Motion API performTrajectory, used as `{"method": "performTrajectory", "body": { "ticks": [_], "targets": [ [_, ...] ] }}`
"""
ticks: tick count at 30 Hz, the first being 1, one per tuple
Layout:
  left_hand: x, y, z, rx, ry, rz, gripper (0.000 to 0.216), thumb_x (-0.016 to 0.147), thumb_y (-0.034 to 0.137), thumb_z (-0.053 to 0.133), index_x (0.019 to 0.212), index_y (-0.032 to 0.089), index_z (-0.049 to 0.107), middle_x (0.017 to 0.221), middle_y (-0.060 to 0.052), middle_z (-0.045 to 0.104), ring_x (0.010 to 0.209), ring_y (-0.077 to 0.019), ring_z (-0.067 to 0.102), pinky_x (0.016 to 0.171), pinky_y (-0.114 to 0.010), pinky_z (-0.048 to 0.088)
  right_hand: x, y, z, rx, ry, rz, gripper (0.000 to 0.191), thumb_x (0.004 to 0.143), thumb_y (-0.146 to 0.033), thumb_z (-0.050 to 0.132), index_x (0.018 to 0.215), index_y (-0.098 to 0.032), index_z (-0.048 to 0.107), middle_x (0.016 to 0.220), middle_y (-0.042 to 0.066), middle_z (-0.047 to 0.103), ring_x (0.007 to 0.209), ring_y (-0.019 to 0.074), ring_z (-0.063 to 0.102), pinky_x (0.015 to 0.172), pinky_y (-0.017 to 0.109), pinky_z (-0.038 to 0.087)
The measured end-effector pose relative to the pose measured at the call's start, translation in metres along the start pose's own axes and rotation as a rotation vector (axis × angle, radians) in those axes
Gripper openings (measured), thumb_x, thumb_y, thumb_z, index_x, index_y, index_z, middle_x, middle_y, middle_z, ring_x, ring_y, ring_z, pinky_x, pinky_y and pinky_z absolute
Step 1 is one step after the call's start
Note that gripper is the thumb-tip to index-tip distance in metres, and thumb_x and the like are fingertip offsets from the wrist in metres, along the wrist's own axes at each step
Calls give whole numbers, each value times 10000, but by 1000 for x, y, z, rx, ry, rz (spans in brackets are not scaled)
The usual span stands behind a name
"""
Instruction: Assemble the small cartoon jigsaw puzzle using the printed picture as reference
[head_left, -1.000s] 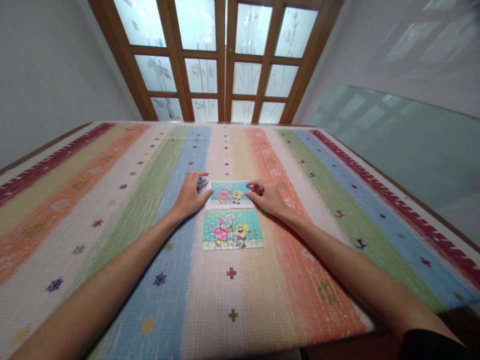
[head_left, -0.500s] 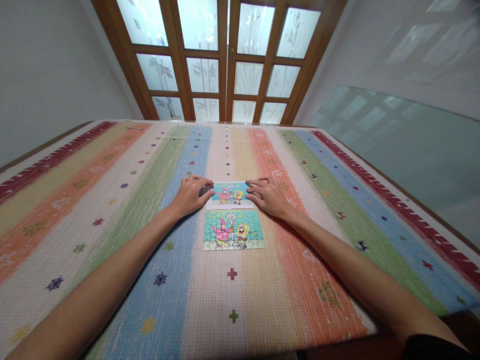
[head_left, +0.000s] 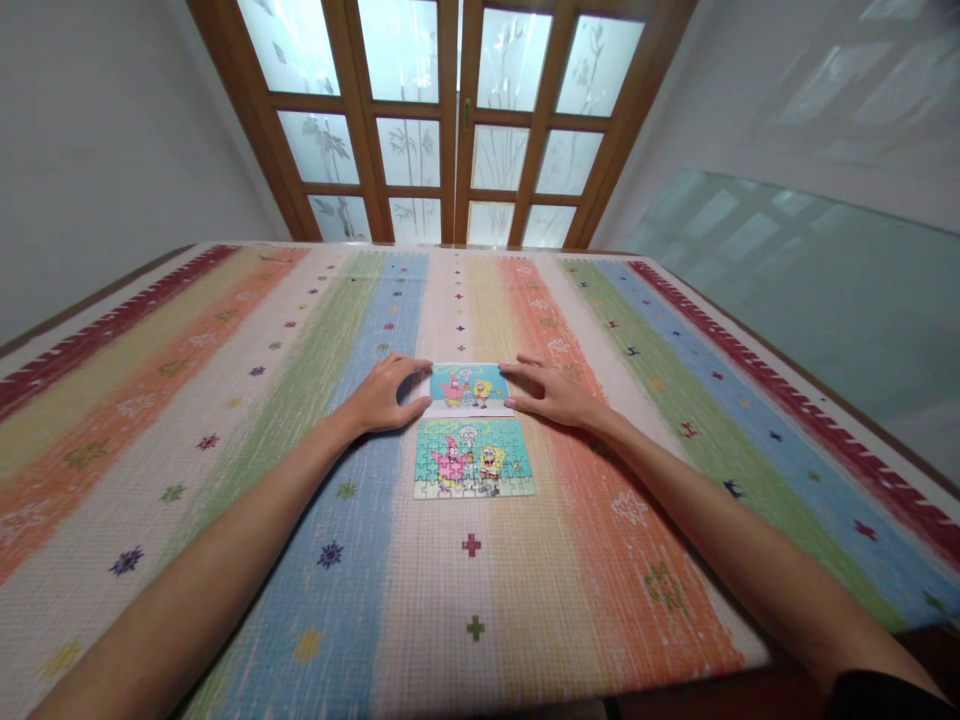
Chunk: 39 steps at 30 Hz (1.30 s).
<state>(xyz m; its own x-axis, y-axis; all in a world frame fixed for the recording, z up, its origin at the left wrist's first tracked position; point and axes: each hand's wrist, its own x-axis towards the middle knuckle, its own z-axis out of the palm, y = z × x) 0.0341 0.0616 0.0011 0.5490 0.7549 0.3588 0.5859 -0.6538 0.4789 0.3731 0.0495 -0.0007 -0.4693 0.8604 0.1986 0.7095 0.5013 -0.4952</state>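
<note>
A small picture card [head_left: 469, 387] with cartoon figures on a blue-green ground lies in the middle of the cloth. My left hand [head_left: 384, 393] pinches its left side, fingertips near the far corner and thumb near the close one. On the opposite side my right hand [head_left: 553, 391] grips the card likewise, finger and thumb set apart along the edge. Just below the card, closer to me, sits a jigsaw puzzle [head_left: 474, 458] showing the same cartoon scene, its pieces joined into a rectangle. Neither hand touches the puzzle.
A striped, patterned tablecloth [head_left: 435, 580] covers the large table. Wooden doors [head_left: 457, 150] with frosted panes stand beyond its far edge. To the right a pale glass panel [head_left: 787, 270] leans along the wall. The table's front edge runs near my body.
The fingers and thumb of each hand have spread further apart along the card's sides, uncovering more of its edges. The puzzle stays where it was on the cloth; the view has shifted slightly.
</note>
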Motion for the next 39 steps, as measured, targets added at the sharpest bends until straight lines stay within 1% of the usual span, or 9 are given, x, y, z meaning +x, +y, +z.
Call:
{"method": "performTrajectory", "body": {
  "ticks": [8,14,19,23,26,29,31,35,39],
  "targets": [
    [-1,4,2,-35,53,-28,451,814,336,674,1245,208,633,1205,-127,678,1113,-312,614,1036,-512,453,-2,-1,0,189,54,-12,488,873,-367,730,1343,-266,648,1418,110,630,1392,333,515,1180,585,389],
    [-3,5,1,-6,209,-11,303,895,345,586,1149,190,644,1155,-125,691,1082,-297,618,1029,-495,448,-4,-9,-2,418,137,46,440,911,-347,673,1340,-269,614,1440,111,608,1310,296,598,1121,537,490],
    [-4,10,0,25,266,-10,242,923,305,517,1094,193,647,1110,-109,697,1074,-283,612,1034,-484,445,-16,-27,-19,217,211,11,408,925,-333,671,1330,-302,635,1389,100,642,1310,327,589,1127,571,478],
    [-15,25,-8,26,199,55,216,907,309,551,1058,210,670,1047,-94,717,1002,-274,641,977,-483,485,-36,-39,-26,126,111,-77,408,910,-305,696,1316,-323,657,1333,81,683,1255,317,629,1102,540,498],
    [-30,40,-18,44,46,153,231,879,332,617,1066,219,691,1048,-97,730,967,-269,665,929,-465,515,-55,-45,-22,113,-7,-201,335,898,-324,718,1233,-316,709,1275,62,719,1223,278,646,1084,505,509],
    [-48,52,-25,67,-103,243,248,861,376,671,1062,236,712,1108,-97,746,998,-285,676,925,-480,519,-71,-49,-12,47,-44,-293,278,912,-362,719,1182,-298,737,1277,70,722,1272,283,600,1084,535,487],
    [-59,55,-24,102,-115,271,298,852,408,692,1098,240,712,1172,-111,741,1022,-312,674,908,-510,523,-79,-52,-5,4,-30,-302,302,924,-398,711,1206,-293,734,1283,77,721,1279,296,577,1071,549,485],
    [-72,56,-18,127,-102,242,385,873,413,680,1227,263,677,1293,-111,703,1132,-324,650,984,-543,503,-86,-56,8,-48,-17,-307,388,948,-464,669,1299,-300,694,1329,70,701,1246,309,574,1049,551,489],
    [-72,54,-15,103,-112,240,420,877,420,699,1268,270,665,1279,-103,709,1159,-323,640,1006,-549,499,-87,-60,13,-83,4,-338,430,980,-468,610,1355,-265,662,1333,83,698,1220,317,583,1038,546,489]
  ]
}}
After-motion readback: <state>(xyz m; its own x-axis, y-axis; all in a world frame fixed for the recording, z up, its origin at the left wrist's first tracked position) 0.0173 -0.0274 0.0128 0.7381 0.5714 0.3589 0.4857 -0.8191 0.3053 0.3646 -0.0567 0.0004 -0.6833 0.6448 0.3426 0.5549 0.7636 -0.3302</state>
